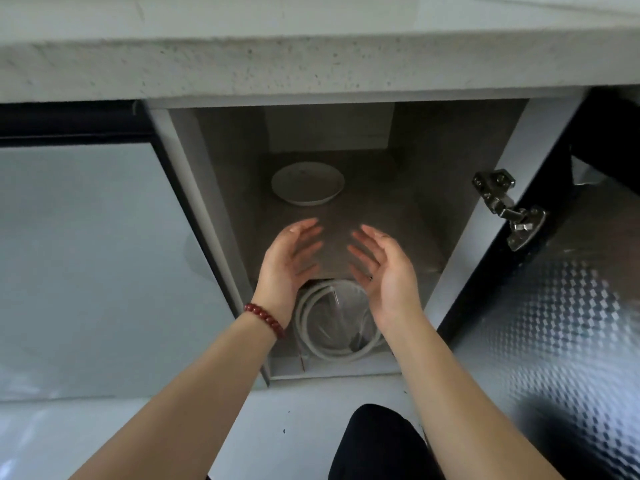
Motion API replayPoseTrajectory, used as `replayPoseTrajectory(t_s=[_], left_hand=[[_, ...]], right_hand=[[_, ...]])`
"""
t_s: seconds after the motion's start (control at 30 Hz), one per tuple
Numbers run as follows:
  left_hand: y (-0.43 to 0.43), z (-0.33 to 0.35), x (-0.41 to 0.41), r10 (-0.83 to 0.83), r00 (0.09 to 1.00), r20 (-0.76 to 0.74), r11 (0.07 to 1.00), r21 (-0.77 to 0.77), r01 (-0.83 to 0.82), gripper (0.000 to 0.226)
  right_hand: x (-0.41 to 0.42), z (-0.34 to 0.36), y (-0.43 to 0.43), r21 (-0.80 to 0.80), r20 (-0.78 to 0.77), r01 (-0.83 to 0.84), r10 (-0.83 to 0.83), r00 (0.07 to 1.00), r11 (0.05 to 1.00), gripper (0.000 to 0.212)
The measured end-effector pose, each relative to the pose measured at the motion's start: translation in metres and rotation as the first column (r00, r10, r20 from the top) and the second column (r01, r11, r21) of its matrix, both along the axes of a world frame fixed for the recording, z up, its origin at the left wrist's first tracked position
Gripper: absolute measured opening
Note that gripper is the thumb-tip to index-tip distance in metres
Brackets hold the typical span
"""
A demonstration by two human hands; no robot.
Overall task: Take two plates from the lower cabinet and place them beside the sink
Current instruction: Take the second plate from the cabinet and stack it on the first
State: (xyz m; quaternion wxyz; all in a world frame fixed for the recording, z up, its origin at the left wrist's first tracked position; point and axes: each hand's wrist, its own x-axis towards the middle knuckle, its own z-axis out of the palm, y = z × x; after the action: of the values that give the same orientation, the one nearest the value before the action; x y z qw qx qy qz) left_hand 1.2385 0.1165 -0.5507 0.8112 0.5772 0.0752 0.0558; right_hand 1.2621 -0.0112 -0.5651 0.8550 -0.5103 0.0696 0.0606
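On the cabinet shelf (381,216), a plate (307,183) lies beyond both hands (289,261) (386,271).

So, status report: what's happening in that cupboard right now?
Left hand and right hand open, empty, over shelf front. Plate at shelf back, untouched. Door open; hose coiled below shelf, not in the way.

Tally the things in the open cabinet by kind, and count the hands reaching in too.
Plate: 1, on the shelf
Hose: 1, coiled below the shelf
Hands: 2, the left hand and the right hand, both empty
Total: 4
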Motion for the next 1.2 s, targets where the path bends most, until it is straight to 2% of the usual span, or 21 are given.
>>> replayPoseTrajectory(t_s=[0.13,0.3,0.4,0.63,0.97,1.1,1.17,1.2], left_hand=[[0.003,-0.005,0.008,0.031,0.999,0.009,0.999,-0.011,-0.031,0.043],[0.01,-0.017,0.02,0.07,0.997,0.016,0.997,0.009,-0.071,0.03],[0.016,-0.021,0.028,0.07,0.997,0.016,0.997,0.012,-0.07,0.033],[0.026,-0.035,0.06,0.074,0.997,-0.029,0.991,-0.111,-0.077,0.037],[0.039,-0.051,0.088,0.091,0.995,-0.03,0.988,-0.126,-0.094,0.04],[0.04,-0.059,0.091,0.084,0.996,-0.022,0.993,-0.084,-0.086,0.039],[0.039,-0.065,0.095,0.12,0.993,0.002,0.993,0.01,-0.12,0.035],[0.038,-0.067,0.098,0.144,0.989,0.041,0.982,0.116,-0.148,0.033]], right_hand=[[0.012,-0.009,0.005,-0.028,0.015,-0.039,0.039,0.999,0.999,0.025],[0.032,-0.019,0.017,-0.045,0.054,-0.049,0.051,0.997,0.998,0.025],[0.044,-0.024,0.023,-0.027,0.06,-0.04,0.041,0.997,0.999,0.024],[0.069,-0.041,0.031,0.043,0.055,-0.008,0.006,0.998,0.999,0.026],[0.095,-0.054,0.039,0.037,0.052,0.002,-0.004,0.999,0.999,0.03],[0.096,-0.059,0.04,0.026,0.041,-0.004,0.003,0.999,1.0,0.029],[0.094,-0.062,0.036,0.038,0.039,0.001,-0.003,0.999,0.999,0.029],[0.093,-0.064,0.033,0.046,0.043,0.008,-0.01,0.999,0.999,0.03]])
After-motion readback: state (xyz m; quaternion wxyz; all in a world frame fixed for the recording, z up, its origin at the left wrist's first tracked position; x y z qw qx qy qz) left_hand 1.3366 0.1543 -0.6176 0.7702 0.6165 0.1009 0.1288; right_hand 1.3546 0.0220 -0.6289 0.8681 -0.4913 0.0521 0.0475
